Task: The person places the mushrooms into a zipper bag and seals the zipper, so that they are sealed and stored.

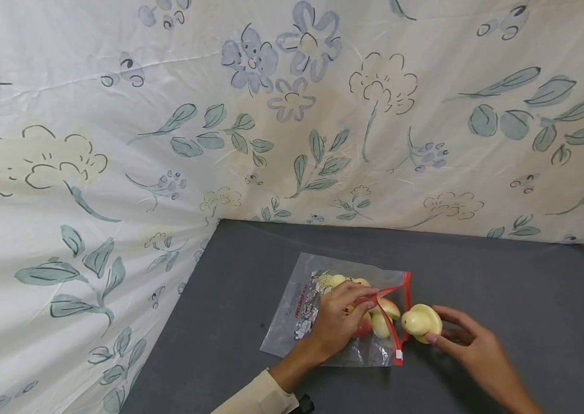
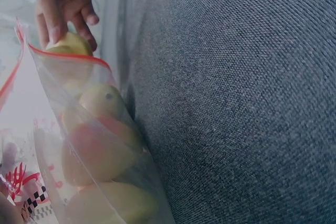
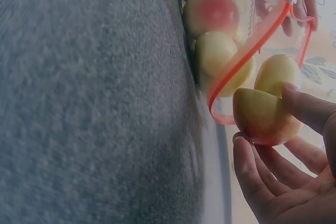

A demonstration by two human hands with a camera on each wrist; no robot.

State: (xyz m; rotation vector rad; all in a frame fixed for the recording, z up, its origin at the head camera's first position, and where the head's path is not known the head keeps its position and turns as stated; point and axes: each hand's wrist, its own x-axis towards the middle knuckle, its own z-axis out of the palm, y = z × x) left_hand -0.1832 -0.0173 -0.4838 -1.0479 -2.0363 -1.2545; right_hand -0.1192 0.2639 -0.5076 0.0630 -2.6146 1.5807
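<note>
A clear zip bag (image 1: 283, 322) with a red zip edge lies on the dark surface, its mouth parted toward the right. My left hand (image 1: 337, 321) lies over the bag and pinches the red edge of its mouth. Inside are several pale yellow, red-blushed pieces (image 3: 212, 13), rounded and fruit-like. Just outside the mouth, my right hand (image 1: 473, 351) holds a pale yellow mushroom-shaped piece (image 1: 420, 322) between thumb and fingers. In the right wrist view, that piece (image 3: 268, 114) shows a rounded knob on a wider, red-tinged body. My left hand covers part of the bag's contents.
The dark grey cloth-like tabletop (image 1: 504, 276) extends around the bag. A white curtain (image 1: 292, 144) with flower and leaf prints hangs along the back and left. A white slider (image 1: 399, 354) sits at the near end of the red zip.
</note>
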